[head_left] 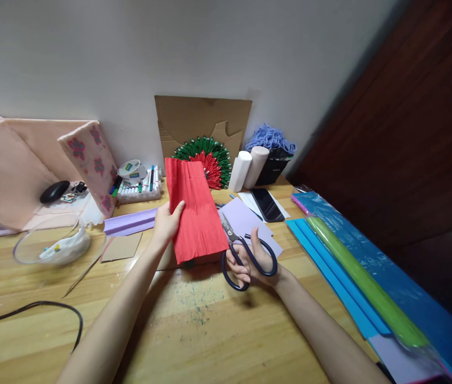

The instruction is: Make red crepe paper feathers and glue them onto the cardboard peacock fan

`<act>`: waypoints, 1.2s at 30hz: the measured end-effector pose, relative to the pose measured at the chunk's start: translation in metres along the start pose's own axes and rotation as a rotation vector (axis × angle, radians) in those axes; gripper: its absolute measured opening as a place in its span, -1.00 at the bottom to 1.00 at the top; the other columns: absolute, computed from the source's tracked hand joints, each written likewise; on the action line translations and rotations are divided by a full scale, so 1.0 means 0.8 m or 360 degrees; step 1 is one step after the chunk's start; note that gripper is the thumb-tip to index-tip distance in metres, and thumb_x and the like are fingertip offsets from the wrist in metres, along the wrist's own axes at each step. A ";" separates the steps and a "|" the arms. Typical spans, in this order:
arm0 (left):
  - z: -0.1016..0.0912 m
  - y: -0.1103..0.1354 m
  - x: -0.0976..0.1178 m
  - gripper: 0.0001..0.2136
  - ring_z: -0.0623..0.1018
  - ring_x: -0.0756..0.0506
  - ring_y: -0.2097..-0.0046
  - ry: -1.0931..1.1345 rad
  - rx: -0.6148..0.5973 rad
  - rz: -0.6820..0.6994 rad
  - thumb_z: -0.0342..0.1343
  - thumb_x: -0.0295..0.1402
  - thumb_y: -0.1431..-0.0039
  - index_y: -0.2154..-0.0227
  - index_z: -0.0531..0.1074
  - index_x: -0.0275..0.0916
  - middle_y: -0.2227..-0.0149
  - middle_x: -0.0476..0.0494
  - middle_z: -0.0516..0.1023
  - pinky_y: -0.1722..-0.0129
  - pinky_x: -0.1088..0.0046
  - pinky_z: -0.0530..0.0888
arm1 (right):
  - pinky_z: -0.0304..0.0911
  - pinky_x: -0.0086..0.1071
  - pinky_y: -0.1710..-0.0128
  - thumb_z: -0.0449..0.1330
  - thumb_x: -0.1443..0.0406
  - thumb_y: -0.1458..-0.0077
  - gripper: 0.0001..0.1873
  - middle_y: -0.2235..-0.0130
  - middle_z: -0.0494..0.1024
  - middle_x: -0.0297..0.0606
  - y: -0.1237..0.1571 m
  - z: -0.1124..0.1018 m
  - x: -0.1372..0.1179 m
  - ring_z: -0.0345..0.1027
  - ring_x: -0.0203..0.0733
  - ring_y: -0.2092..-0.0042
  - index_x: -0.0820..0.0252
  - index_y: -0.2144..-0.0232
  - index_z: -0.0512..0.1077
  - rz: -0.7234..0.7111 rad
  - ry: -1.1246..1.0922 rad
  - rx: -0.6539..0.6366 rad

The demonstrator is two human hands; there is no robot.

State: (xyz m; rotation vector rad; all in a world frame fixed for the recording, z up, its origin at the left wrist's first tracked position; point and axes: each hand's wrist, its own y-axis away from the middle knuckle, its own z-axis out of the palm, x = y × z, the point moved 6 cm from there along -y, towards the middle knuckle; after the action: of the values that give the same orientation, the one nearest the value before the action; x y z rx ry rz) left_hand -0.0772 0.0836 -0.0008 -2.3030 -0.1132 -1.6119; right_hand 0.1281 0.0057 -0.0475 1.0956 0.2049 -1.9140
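Red crepe paper [196, 210] was pinched at its left edge by the left hand [166, 224], thumb on the near face and fingers closed behind it, so the sheet stood lifted off the table [210, 330] and tilted back, with its lower edge just above the wood. That one-sided grip seemed chosen to leave the right edge free on the side where the tool was. The sheet's long axis ran from the near bottom edge up and away toward the wall, leaning slightly left, and its fine crinkles ran the same way. The right hand [252, 261] was wrapped around the dark blue loops of the scissors [242, 250], fingers threaded through and closed on them. The blades pointed up and left, with the tips just beside the paper's lower right edge; whether they touched it could not be told, and they looked nearly together. Under the scissors lay a lilac sheet [245, 218], and a purple strip [130, 221] lay left of the hand. Farther out, a glass bowl [56, 242] sat to the left, a green roll [365, 285] on blue sheets lay to the right, and a green-and-red fan [206, 157] leaned on cardboard [202, 120] by the wall.
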 end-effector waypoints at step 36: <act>0.042 0.020 -0.007 -0.61 0.50 -0.28 0.13 0.0199 -0.0293 -0.0155 0.08 -0.10 0.03 0.29 0.48 -0.37 0.20 -0.26 0.57 0.15 0.23 0.41 | 0.04 -0.41 0.76 -0.33 -0.40 0.27 -0.19 0.82 0.23 -0.29 -0.020 -0.007 -0.009 0.12 -0.29 0.73 0.11 0.80 0.24 -0.0573 0.0539 0.0321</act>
State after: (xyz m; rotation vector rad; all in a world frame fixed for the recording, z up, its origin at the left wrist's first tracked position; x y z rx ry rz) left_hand -0.0449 0.0797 -0.0197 -2.3551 -0.0502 -1.8825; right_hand 0.1211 0.0224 -0.0494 1.6073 0.4283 -2.0831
